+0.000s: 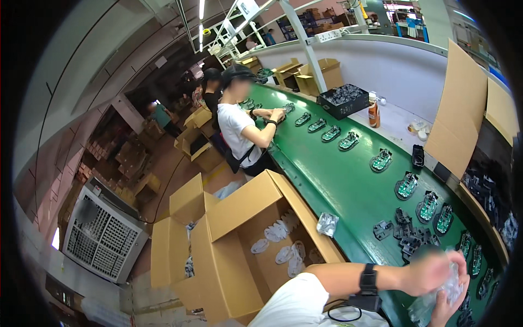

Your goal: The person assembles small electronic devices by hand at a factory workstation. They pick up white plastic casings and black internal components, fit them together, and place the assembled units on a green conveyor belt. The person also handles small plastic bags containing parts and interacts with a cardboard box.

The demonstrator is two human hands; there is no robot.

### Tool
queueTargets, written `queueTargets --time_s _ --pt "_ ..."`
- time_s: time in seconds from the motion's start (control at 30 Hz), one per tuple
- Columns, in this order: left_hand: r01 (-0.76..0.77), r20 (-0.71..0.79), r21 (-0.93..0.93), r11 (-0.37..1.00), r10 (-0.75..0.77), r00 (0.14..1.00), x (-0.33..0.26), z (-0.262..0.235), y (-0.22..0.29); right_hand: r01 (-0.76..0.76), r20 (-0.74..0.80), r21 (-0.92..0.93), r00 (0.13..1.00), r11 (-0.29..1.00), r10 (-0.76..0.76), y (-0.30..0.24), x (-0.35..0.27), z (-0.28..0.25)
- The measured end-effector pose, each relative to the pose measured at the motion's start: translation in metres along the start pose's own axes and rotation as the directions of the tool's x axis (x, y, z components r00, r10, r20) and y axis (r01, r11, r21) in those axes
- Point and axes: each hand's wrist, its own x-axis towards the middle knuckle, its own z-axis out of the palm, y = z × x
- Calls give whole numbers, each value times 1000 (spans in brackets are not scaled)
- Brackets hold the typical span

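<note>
My left hand (422,275), on the arm with a black wristband, is over the near right part of the green work surface. It closes on a crumpled clear plastic bag (450,288); part of this hand is blurred. From the lower edge my right hand (445,312) grips the bag's lower side with curled fingers. I cannot make out what the bag contains. Just beyond my hands lies a pile of dark plastic parts (411,234). Assemblies with green circuit boards in dark oval housings, one of them an assembly (427,207), stand in a row along the surface.
An open cardboard box (229,267) with white oval parts stands left of the green surface (316,163). A wrapped packet (327,224) lies near its edge. A black bin (343,101) and an orange bottle (374,114) stand farther off. A co-worker (239,131) handles an assembly.
</note>
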Motion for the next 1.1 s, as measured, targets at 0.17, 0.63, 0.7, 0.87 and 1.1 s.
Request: queueTargets --time_s 0.17,0.63,0.7,0.87,1.1 --pt "195 131 -93 976 -182 974 5 19 -15 -78 -303 -413 951 907 -56 7 -33 -71" --pt "-385 569 717 582 -169 805 4 35 -123 -498 -262 -251 861 830 437 -7 -99 -116" --pt "-364 475 718 593 -35 879 2 27 -115 -585 -211 -314 811 748 546 -12 -88 -104" --pt "-61 188 521 851 -45 981 0 29 -87 -353 -133 -550 932 757 338 -29 -60 -88" --pt "223 15 -22 975 -222 975 -19 35 -20 -247 -16 -424 964 871 265 -34 -31 -40"
